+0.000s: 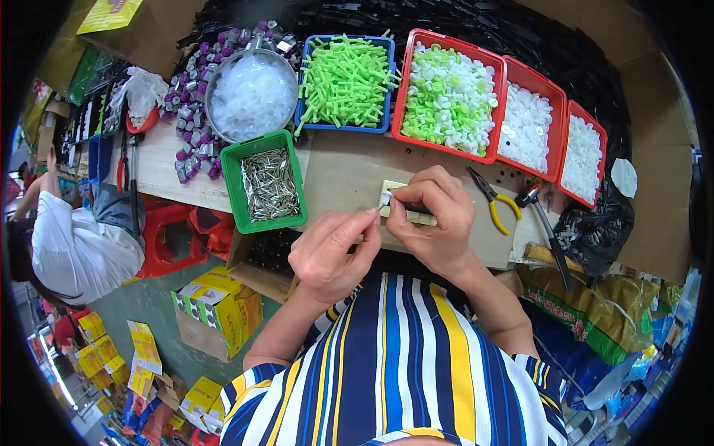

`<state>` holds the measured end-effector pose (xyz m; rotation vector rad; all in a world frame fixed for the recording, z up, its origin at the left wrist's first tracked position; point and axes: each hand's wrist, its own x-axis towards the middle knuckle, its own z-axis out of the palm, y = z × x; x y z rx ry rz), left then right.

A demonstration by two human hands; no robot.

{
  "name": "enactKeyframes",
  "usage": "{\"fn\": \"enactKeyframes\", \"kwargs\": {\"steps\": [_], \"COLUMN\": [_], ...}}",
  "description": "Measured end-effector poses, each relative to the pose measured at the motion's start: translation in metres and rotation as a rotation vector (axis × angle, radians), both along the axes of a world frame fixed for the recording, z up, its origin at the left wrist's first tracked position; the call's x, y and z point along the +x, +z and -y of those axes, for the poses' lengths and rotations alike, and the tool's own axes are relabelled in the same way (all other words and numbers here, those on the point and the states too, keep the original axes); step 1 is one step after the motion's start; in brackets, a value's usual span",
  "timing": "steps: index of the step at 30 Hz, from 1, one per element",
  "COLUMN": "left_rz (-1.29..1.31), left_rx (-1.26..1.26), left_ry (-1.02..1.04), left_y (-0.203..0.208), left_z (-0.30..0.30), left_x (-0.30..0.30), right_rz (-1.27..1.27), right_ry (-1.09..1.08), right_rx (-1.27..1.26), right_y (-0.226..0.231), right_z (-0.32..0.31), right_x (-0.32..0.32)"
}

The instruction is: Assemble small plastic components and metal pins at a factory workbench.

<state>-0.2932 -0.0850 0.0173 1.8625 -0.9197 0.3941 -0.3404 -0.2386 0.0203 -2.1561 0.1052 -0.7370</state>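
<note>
Small white part (386, 199) pinched between my left hand (332, 253) and right hand (433, 215); green bin (253, 150) far left holds metal pins (269, 183).

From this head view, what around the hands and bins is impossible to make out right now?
- Small white part between the left hand and right hand: too small, fingers cover it.
- Black piece under the right hand: mostly hidden.
- Green bin of metal pieces: too fine to tell their kind.
- Hammer: handle end lost among bags.
</note>
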Motion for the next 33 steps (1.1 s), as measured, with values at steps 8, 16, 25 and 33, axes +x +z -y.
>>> {"fn": "enactKeyframes", "kwargs": {"steps": [8,16,25,33], "left_rz": [-0.718,-0.776,-0.797,-0.796], "left_rx": [-0.276,-0.323,-0.327,-0.346], "left_ry": [0.018,-0.042,-0.028,-0.019], "left_y": [-0.008,-0.008,-0.009,-0.014], "left_z": [0.007,0.005,0.011,0.017], "left_x": [-0.007,-0.009,-0.01,-0.012], "right_rz": [0.177,0.096,0.075,0.105], "right_ry": [-0.028,-0.067,-0.103,-0.133], "right_rx": [-0.379,-0.188,-0.203,-0.27], "right_y": [0.0,-0.003,-0.006,-0.006], "right_z": [-0.004,0.002,0.005,0.007], "right_x": [-0.003,-0.003,-0.006,-0.009]}}
